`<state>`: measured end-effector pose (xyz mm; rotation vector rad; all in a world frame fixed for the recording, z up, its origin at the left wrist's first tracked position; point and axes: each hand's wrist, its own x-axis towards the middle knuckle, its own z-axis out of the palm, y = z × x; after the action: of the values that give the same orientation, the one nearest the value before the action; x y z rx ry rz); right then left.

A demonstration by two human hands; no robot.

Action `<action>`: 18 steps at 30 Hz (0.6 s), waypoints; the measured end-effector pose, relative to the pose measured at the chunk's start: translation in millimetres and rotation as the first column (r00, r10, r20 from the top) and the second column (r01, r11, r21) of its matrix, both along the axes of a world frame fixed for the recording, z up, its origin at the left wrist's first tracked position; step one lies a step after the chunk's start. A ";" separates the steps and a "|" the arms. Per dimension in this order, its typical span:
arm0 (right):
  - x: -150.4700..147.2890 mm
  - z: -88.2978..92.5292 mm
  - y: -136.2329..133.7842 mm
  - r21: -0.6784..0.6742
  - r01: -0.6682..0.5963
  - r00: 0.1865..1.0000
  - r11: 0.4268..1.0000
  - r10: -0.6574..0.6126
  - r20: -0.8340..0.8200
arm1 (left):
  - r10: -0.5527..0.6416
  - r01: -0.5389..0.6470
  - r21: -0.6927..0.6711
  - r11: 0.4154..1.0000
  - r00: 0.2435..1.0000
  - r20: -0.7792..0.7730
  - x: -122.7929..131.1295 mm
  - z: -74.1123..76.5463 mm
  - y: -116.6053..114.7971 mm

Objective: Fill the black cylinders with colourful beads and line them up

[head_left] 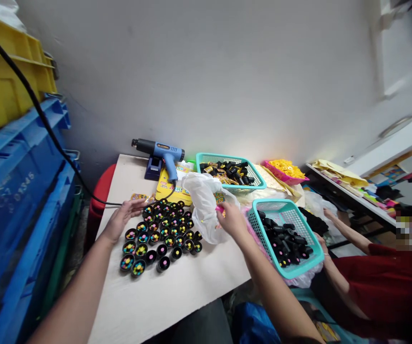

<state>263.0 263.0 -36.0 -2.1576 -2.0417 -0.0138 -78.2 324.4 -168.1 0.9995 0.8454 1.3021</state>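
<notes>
Several small black cups (152, 237) stand grouped on the white table. Many hold coloured candy-like beads, while a few in the front show only one pink piece. My left hand (122, 220) is at the group's left edge, fingers stretched out and nothing in it. To the right of the cups is a white plastic bag (202, 200) with more colourful beads visible inside. My right hand (230, 220) is closed at the bag's opening around a small pink tool (220, 209), most of it hidden by the fingers.
Behind the cups, a blue heat gun (170, 155) rests on its stand, its cable running left. Turquoise baskets (259, 179) hold black pieces. A pink basket (292, 180) contains yellow pieces. Blue crates (12, 191) stack up on the left. A co-worker in red (378, 286) sits on the right.
</notes>
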 end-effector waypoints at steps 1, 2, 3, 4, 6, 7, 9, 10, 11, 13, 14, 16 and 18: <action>10.3 -1.8 10.0 -0.007 0.058 0.998 0.998 -0.058 -0.009 | 0.000 0.000 -0.001 1.000 1.000 0.000 0.0 0.3 -0.4; 19.4 -5.3 19.7 -0.022 0.108 0.994 0.994 -0.108 -0.019 | 0.001 -0.001 -0.001 1.000 1.000 0.001 -0.1 0.6 -0.8; 26.8 -10.3 28.8 -0.043 0.150 0.988 0.988 -0.151 -0.031 | 0.002 -0.002 -0.001 1.000 1.000 0.001 -0.2 1.0 -1.0; 32.6 -16.3 37.1 -0.065 0.182 0.982 0.981 -0.185 -0.047 | 0.003 -0.003 0.000 1.000 1.000 0.000 -0.3 1.5 -1.1; 39.4 -29.7 51.0 -0.107 0.229 0.967 0.968 -0.239 -0.091 | -0.001 0.001 0.004 1.000 1.000 -0.002 -0.7 2.4 -0.9; 41.0 -36.0 56.8 -0.122 0.247 0.958 0.961 -0.262 -0.121 | -0.005 0.005 0.005 1.000 1.000 -0.003 -0.9 2.8 -0.6; 42.7 -46.2 66.7 -0.133 0.276 0.935 0.952 -0.298 -0.192 | -0.012 0.012 0.006 1.000 1.000 -0.007 -1.4 3.4 -0.1; 43.4 -49.8 70.8 -0.131 0.284 0.922 0.950 -0.308 -0.234 | -0.012 0.012 0.007 1.000 1.000 -0.009 -1.6 3.6 0.1; 44.3 -52.5 74.4 -0.126 0.289 0.908 0.949 -0.313 -0.278 | -0.010 0.010 0.008 1.000 1.000 -0.009 -1.8 3.7 0.2; 46.9 -55.5 79.8 -0.112 0.285 0.878 0.952 -0.306 -0.368 | -0.003 0.003 0.010 1.000 1.000 -0.011 -2.1 4.0 0.3; 48.6 -56.1 81.3 -0.102 0.278 0.862 0.955 -0.295 -0.411 | -0.001 0.002 0.010 1.000 1.000 -0.012 -2.1 4.1 0.3; 51.9 -55.8 82.0 -0.075 0.258 0.834 0.963 -0.262 -0.486 | -0.003 0.003 0.007 1.000 1.000 -0.017 -2.1 4.4 0.4; 54.5 -53.2 79.1 -0.034 0.232 0.810 0.972 -0.213 -0.547 | -0.005 0.005 -0.001 1.000 1.000 -0.020 -1.9 4.4 0.5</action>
<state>317.5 342.1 -89.3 -2.0510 -1.4477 0.4808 -80.2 325.0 -163.8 1.0148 0.8578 1.2894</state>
